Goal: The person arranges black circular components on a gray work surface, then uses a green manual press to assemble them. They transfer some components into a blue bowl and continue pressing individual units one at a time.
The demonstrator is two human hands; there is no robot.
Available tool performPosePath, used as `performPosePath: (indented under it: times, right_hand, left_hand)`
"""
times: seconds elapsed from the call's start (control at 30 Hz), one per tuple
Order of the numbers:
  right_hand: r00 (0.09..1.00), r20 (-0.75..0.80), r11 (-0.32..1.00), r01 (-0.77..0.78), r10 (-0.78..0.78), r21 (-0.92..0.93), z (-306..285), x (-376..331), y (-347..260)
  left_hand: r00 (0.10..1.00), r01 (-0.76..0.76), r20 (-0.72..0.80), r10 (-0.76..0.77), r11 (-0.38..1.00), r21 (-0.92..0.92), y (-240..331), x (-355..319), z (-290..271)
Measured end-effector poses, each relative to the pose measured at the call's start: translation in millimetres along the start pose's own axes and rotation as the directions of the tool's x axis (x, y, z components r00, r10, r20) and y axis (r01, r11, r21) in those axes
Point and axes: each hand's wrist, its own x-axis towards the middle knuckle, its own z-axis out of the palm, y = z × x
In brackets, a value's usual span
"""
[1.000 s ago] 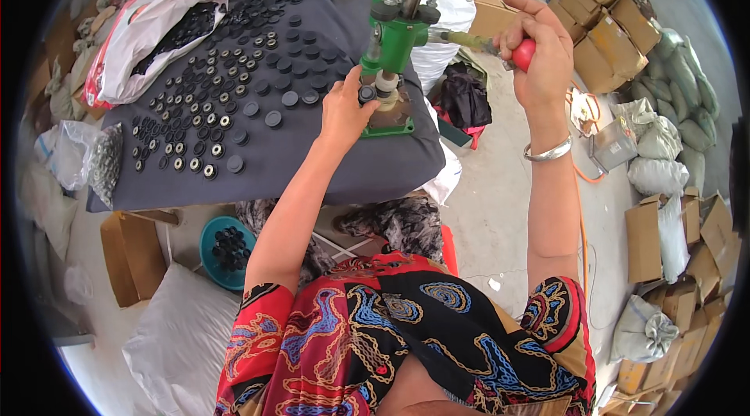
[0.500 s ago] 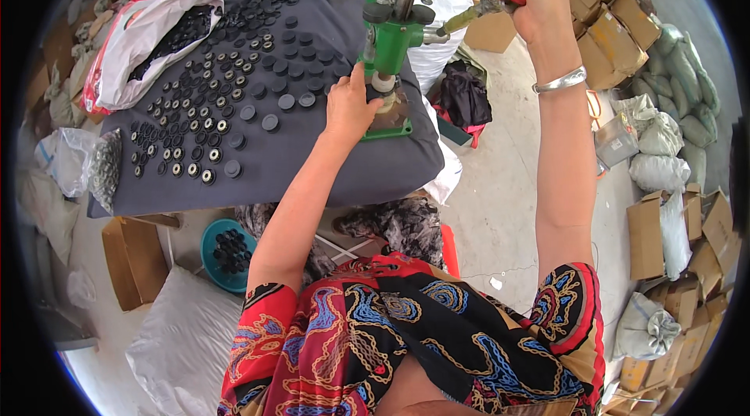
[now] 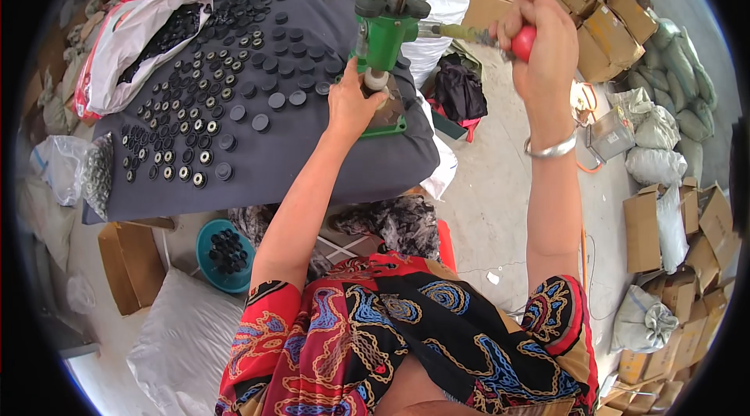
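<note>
A green hand press [image 3: 388, 33] stands on the table's right side. Its steel rod runs up through the frame, and a pale round punch [image 3: 376, 80] shows below the body. At the punch is my left hand [image 3: 353, 106], its index finger stretched up beside the green body and its thumb apart on the near side. Whether a small piece lies under the punch is hidden. My right hand [image 3: 544, 41] is wrapped round the red ball knob [image 3: 523, 42] of the lever, its index finger partly stretched. The lever [image 3: 465, 32] stands about level, out to the right.
Black round caps [image 3: 276, 100] and metal-centred rings [image 3: 206, 157] lie in rows on the dark tablecloth [image 3: 312, 170]. Left of them lies an open white bag [image 3: 141, 49] of black pieces. Below are a teal basin [image 3: 209, 266] and a cardboard box [image 3: 131, 266]; cartons and sacks line the right.
My right hand has pulled the lever's red knob down, from raised to about level. My left hand stays at the punch. The whole view has shifted slightly.
</note>
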Motion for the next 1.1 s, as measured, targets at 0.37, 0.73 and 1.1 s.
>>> performPosePath:
  times: [0.37,0.73,1.1]
  right_hand:
    - [0.921,0.021,0.92,0.389,-0.389,-0.042,-16.7,-122.3,104.1]
    - [0.995,0.095,1.0,-0.001,-0.002,0.032,-8.6,-28.7,11.3]
    - [0.996,0.09,1.0,-0.021,0.02,0.012,-2.7,-4.0,0.2]
  left_hand:
    - [0.918,-0.207,-0.154,0.365,0.773,0.6,-43.8,-11.8,-40.7]
    - [0.962,-0.232,0.006,0.272,0.808,0.542,-38.8,-30.7,-47.8]
    - [0.972,-0.147,-0.114,0.207,0.906,0.396,-34.1,-29.8,-51.8]
